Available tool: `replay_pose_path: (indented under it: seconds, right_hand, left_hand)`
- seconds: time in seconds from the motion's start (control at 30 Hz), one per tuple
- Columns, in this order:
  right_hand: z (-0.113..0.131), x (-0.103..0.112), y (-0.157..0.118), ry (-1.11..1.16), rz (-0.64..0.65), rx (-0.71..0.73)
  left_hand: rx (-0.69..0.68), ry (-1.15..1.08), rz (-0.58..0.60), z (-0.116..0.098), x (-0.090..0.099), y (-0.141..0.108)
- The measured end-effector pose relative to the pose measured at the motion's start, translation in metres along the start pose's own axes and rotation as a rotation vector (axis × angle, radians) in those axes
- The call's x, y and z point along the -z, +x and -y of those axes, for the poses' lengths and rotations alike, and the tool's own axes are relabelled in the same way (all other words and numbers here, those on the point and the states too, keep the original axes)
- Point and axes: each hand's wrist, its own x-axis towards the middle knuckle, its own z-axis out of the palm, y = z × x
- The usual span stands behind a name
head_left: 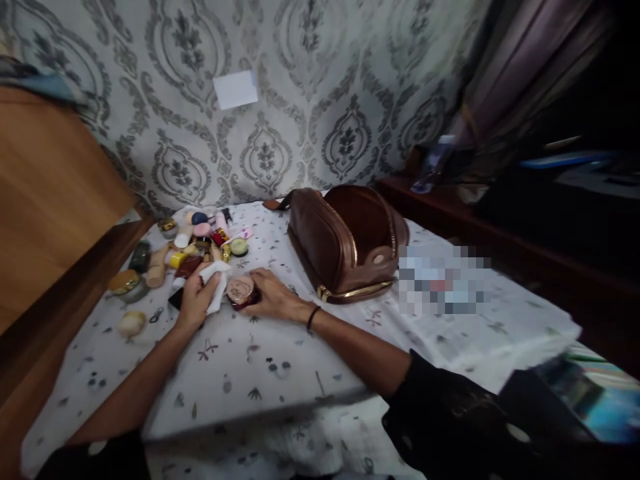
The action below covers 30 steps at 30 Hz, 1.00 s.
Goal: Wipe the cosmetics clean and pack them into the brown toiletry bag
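My left hand [195, 300] grips a folded white tissue [216, 283], its fingers closed around it. Just to its right, my right hand [273, 297] holds a small round jar [241, 291] with a pinkish-gold lid and dark red sides. The tissue and the jar are close together above the patterned cloth. Behind my left hand lies a cluster of cosmetics, among them a yellow-capped bottle [177, 259], a round green-lidded pot [239, 247] and a beige tube [157, 267].
A brown leather bag [320, 233] stands unzipped right of my hands. Gold-lidded jar [125, 283] and cream pot [132, 323] sit at left. A blurred-out packet [445, 280] lies at right, a clear bottle [434, 163] behind. Patterned wallpaper [265, 153] backs the surface.
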Motion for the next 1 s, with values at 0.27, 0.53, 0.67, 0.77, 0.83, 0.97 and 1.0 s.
replay_pose_path:
  seconds: [0.27, 0.53, 0.67, 0.77, 0.83, 0.97, 1.0]
  right_hand:
    - [0.001, 0.002, -0.001, 0.026, -0.012, 0.001]
    - [-0.002, 0.002, -0.002, 0.033, -0.002, -0.010]
    - [-0.003, 0.001, -0.003, 0.051, 0.003, -0.007]
    - [-0.003, 0.002, -0.003, 0.067, -0.009, 0.008]
    - [-0.003, 0.002, -0.003, 0.078, -0.007, 0.019]
    - [-0.002, 0.003, -0.003, 0.129, -0.005, 0.066]
    - [-0.002, 0.003, -0.004, 0.141, -0.014, 0.078]
  left_hand:
    - [0.062, -0.119, 0.123, 0.006, 0.004, 0.002]
    - [0.023, -0.049, 0.164, -0.005, 0.009, -0.004]
    - [0.062, 0.015, 0.165, -0.007, 0.006, -0.007]
    - [0.058, 0.013, 0.143, -0.008, 0.003, -0.007]
    - [0.042, -0.022, 0.108, -0.009, 0.003, -0.007]
    - [0.074, -0.008, 0.074, -0.012, 0.007, -0.009]
    - [0.079, 0.008, 0.067, -0.013, 0.008, -0.009]
